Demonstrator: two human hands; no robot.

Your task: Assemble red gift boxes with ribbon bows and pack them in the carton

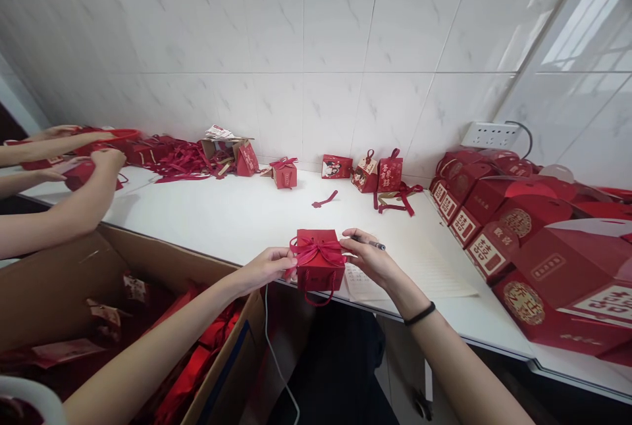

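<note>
A small red gift box [320, 275] with rope handles sits at the table's front edge, its near side slightly overhanging. A magenta ribbon [316, 250] is tied in a bow across its top. On the left side of the box, the fingers of my left hand [271, 267] are closed on the ribbon. My right hand [370, 257] pinches the ribbon at the right side. A dark pen [378, 245] is tucked between the fingers of that same hand. Underneath my right hand, a written sheet of paper [429, 274] lies on the table.
Many red boxes [533, 214] are stacked at right, near a power strip [494, 135]. Sample boxes [390, 174] and a loose ribbon [326, 199] lie behind. At left are a ribbon pile [182, 158], other people's hands [106, 158] and a large cardboard carton [162, 247].
</note>
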